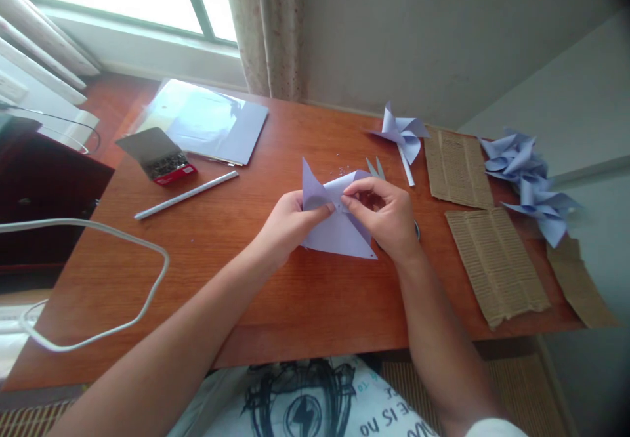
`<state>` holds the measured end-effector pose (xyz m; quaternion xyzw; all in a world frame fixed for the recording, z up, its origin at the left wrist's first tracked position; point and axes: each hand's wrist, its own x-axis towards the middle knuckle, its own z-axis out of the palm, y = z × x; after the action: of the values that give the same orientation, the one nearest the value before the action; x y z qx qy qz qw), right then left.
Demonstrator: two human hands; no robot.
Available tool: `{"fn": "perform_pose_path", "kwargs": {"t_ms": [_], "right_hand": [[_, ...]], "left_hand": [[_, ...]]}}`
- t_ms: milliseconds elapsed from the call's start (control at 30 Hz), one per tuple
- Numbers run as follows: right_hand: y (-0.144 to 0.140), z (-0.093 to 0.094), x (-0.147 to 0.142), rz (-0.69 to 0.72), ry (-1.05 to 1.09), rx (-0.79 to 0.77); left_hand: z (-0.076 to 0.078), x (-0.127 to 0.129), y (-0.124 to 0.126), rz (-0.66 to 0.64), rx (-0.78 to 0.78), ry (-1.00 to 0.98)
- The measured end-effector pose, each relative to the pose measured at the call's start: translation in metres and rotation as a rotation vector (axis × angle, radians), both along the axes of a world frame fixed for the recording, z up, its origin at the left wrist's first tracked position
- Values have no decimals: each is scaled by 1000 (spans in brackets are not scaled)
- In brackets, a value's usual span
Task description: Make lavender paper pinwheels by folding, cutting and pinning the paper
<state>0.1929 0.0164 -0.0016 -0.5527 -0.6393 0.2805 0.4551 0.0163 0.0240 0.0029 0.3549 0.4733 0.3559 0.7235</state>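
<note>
A lavender paper pinwheel [329, 237], partly folded, is held up between my two hands above the table. My left hand [295, 220] grips its left side, thumb pressed on a blade folded in near the centre. With thumb and forefinger pinched, my right hand [384, 210] works at the paper's centre; whether something small sits in that pinch I cannot make out. Small holes show at the paper's lower right corner and near the middle. Scissors [377, 168] lie behind my right hand, which hides most of them.
On the left are an opened red box [170, 165] of small metal pieces, a rolled paper stick [187, 194] and a plastic-covered paper stack [211, 122]. A white cable [160, 260] loops nearby. To the right lie a pinwheel on a stick [401, 132], cardboard pieces [497, 260] and several pinwheels [516, 155].
</note>
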Motion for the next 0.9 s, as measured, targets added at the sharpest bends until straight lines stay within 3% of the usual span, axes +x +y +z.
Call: {"fn": "perform_pose_path", "kwargs": {"t_ms": [400,567,733,900], "right_hand": [[0,6,2,55,-154,109],[3,8,7,7,-18,42],[5,9,15,14,166,-66],[5,10,18,28,252,-71]], "left_hand": [[0,-4,2,-58,-37,-158],[0,-11,4,-173,-49,-271],[-4,-19,8,-382,63,-459],[-1,-24,10,-420,89,-537]]}}
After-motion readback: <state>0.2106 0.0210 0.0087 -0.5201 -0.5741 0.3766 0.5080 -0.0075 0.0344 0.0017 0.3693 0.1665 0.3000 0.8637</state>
